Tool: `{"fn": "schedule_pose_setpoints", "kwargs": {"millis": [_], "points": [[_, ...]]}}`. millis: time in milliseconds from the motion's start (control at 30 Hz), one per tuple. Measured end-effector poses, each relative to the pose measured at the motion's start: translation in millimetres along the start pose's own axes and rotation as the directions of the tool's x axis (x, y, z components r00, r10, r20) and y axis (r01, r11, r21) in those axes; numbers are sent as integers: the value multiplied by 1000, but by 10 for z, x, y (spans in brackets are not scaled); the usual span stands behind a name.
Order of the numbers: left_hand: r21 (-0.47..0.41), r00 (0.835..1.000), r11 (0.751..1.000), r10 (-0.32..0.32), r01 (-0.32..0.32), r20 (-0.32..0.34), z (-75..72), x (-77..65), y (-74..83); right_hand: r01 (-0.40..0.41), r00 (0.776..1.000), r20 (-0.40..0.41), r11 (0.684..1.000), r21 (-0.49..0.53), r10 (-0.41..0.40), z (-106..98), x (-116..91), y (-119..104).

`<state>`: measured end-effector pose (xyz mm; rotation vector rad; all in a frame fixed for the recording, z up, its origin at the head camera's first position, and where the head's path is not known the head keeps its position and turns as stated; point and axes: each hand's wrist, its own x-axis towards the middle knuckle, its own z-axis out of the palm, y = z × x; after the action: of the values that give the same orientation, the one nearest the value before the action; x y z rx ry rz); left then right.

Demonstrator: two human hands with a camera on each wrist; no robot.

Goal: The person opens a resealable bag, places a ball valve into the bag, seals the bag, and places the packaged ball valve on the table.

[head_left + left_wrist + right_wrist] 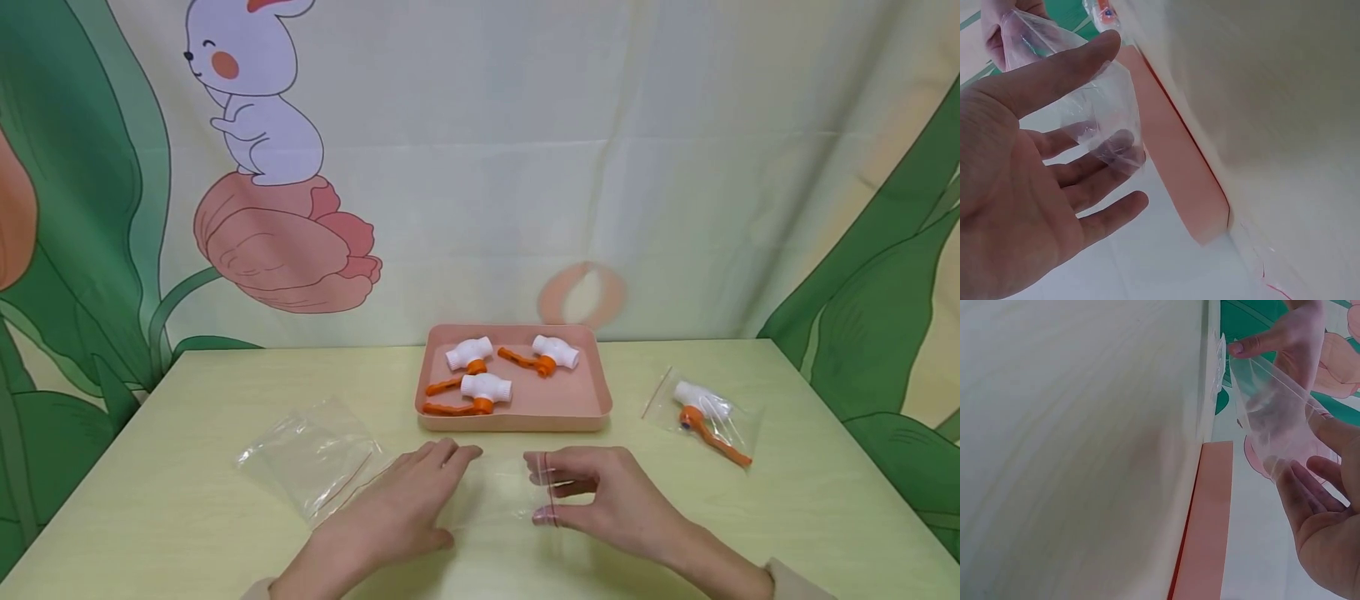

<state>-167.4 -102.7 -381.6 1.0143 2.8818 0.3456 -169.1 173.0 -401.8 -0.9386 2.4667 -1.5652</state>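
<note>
A clear zip bag (pixel 501 492) with a red line near its mouth stretches between the two hands above the table. My right hand (pixel 622 500) holds it at the mouth end, thumb and fingers spread on the film. Around the other end, my left hand (pixel 405 504) has its fingers extended and thumb apart; in the left wrist view the bag's end (pixel 1113 112) lies between thumb and fingers. No contents show inside this bag. Behind the hands, a pink tray (pixel 558 398) carries white ball valves (pixel 486 387) with orange lever handles.
More clear zip bags (pixel 311 454) lie flat on the left of the table (pixel 217 400). On the right lies a bag holding one white and orange valve (pixel 705 408). A printed curtain (pixel 480 167) hangs behind the table's back edge.
</note>
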Motion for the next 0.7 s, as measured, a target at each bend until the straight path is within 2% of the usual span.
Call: {"fn": "schedule_pose_setpoints", "kwargs": {"millis": [267, 500, 700], "points": [[-76, 999, 997, -31, 34, 31, -28, -9, -3, -9, 1000, 2, 1000, 8, 9, -11, 16, -47], [-96, 1000, 995, 24, -23, 11, -20, 39, 16, 3, 1000, 20, 1000, 1, -3, -6, 14, -31], [-102, 997, 992, 66, -71, -50, -1, 46, 38, -7, 1000, 21, 1000, -7, 7, -4, 13, -29]]}}
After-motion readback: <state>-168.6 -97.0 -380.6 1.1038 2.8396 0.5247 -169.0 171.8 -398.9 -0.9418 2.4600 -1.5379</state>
